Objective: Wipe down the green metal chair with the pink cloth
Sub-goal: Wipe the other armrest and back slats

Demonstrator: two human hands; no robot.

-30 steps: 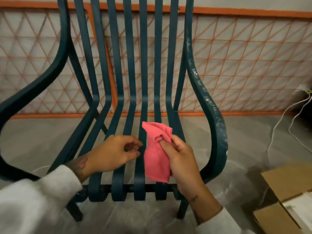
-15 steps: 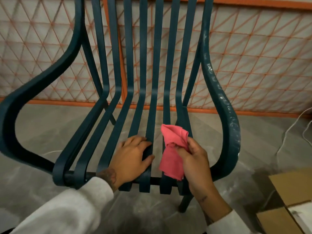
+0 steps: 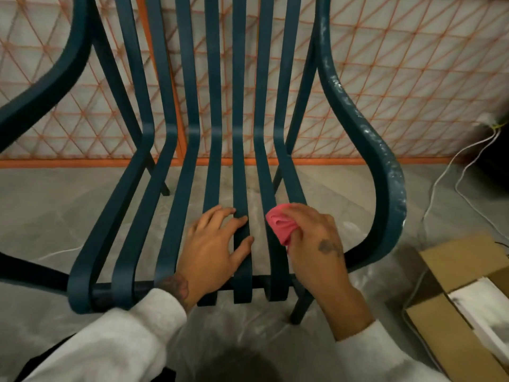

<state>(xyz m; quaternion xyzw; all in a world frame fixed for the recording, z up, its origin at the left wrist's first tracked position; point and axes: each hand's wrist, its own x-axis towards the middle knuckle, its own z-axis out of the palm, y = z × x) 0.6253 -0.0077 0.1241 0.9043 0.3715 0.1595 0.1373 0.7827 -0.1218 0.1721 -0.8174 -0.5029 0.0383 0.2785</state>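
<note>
The right hand (image 3: pixel 316 244) had its grip closed over the bunched pink cloth (image 3: pixel 281 226), fingers curled across the top and pressing it down onto the seat slats at about 3 o'clock of the seat's centre. The cloth showed only at the hand's 9 o'clock side; the rest lay hidden beneath the palm. The left hand (image 3: pixel 214 252) held nothing: its grip was open, palm down and fingers spread flat across the middle slats, just beside the cloth at its 9 o'clock, apart from it by one slat gap. Both wrists emerged from pale sleeves (image 3: pixel 124 340) at 6 o'clock.

The green metal chair (image 3: pixel 239 106) faced the wearer, its slats running from the front rail up into the backrest at 12 o'clock. The right armrest (image 3: pixel 385 172), at 3 o'clock, carried whitish speckling along its curve. A cardboard box (image 3: pixel 468 299) stood on the floor (image 3: pixel 55 202) at 4 o'clock. White cables (image 3: pixel 446 183) trailed at 2 o'clock. An orange lattice panel (image 3: pixel 399 78) stood behind the chair.
</note>
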